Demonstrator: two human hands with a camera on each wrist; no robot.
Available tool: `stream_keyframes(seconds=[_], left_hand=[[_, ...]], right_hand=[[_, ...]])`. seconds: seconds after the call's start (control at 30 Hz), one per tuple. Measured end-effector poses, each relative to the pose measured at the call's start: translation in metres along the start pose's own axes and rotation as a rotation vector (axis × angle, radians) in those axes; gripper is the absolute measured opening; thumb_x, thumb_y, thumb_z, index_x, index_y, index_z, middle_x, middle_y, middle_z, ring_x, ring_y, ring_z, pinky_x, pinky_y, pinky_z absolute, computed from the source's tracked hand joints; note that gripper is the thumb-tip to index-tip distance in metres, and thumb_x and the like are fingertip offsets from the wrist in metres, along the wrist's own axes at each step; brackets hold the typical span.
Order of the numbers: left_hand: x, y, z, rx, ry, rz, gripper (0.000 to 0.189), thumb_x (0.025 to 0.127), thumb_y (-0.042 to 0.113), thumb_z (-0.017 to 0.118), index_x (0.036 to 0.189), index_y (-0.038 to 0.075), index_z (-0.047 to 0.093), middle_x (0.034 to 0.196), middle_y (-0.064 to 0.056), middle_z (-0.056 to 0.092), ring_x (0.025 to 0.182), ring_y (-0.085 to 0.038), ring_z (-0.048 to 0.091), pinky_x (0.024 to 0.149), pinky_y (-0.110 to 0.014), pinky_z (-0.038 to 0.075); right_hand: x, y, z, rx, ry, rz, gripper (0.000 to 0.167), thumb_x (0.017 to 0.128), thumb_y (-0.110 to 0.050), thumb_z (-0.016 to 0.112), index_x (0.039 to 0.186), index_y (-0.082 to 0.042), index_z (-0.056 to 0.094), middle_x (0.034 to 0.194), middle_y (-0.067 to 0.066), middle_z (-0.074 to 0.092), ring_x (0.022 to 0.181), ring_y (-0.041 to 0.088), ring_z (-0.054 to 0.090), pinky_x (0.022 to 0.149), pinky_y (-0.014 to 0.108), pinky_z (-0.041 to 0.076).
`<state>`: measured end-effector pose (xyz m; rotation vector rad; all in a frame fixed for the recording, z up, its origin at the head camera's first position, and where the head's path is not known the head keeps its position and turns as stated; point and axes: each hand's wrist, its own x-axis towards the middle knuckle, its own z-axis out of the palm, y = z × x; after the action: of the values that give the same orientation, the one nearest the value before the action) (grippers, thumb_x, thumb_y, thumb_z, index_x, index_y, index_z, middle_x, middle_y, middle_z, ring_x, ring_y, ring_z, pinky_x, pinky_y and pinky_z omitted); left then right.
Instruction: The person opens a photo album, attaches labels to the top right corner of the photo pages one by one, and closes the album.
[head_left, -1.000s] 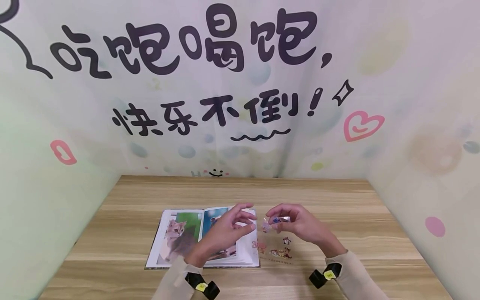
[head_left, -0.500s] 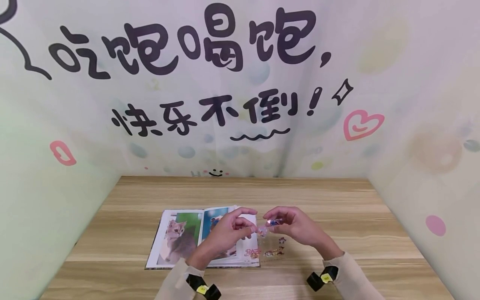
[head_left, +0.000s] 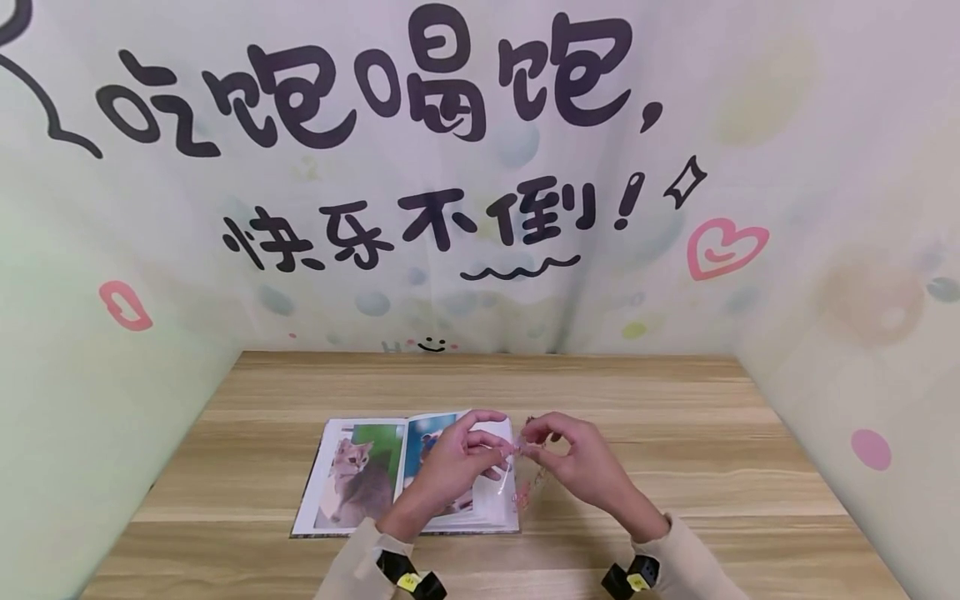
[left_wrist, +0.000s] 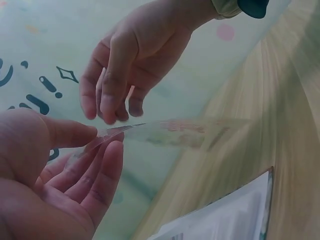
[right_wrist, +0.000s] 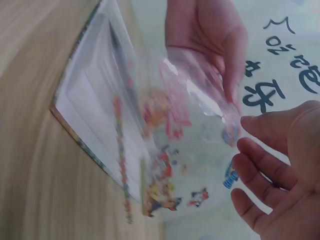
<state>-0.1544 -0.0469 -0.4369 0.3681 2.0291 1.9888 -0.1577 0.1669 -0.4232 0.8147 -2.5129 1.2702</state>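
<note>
One sticker sheet (right_wrist: 175,107), album (head_left: 375,479) partly behind left hand (head_left: 459,461)

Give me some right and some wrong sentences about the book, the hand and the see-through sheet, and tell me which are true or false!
1. The book is shut. False: it lies open on the table.
2. The left hand pinches a see-through sheet. True.
3. The see-through sheet is completely blank. False: it has small colourful pictures and a pink design on it.
4. In the head view, the cat photo is on the left page. True.
5. The smiling heart is green. False: it is pink.
</note>
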Motion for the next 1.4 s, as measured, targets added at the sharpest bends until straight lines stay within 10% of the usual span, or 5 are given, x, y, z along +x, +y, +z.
stream_keyframes(seconds=[0.67,1.4], left_hand=[[0.0,-0.007,0.006,-0.04,-0.03,0.002,0.051,0.09,0.001,0.068,0.136,0.011,0.05,0.101,-0.014,0.073,0.097,-0.041,0.069,0.077,-0.035,0.06],[0.002,-0.009,0.01,-0.05,0.002,-0.005,0.049,0.093,-0.001,0.064,0.139,0.005,0.046,0.096,-0.014,0.071,0.086,-0.022,0.072,0.074,-0.034,0.061]], right_hand=[[-0.002,-0.004,0.012,0.054,-0.009,0.133,0.015,0.084,-0.012,0.079,0.096,-0.012,0.069,0.081,-0.011,0.072,0.081,0.006,0.066,0.078,0.035,0.054],[-0.002,0.001,0.013,0.056,-0.016,0.163,0.018,0.083,-0.007,0.079,0.096,-0.012,0.068,0.08,-0.01,0.069,0.08,0.009,0.066,0.072,0.034,0.055]])
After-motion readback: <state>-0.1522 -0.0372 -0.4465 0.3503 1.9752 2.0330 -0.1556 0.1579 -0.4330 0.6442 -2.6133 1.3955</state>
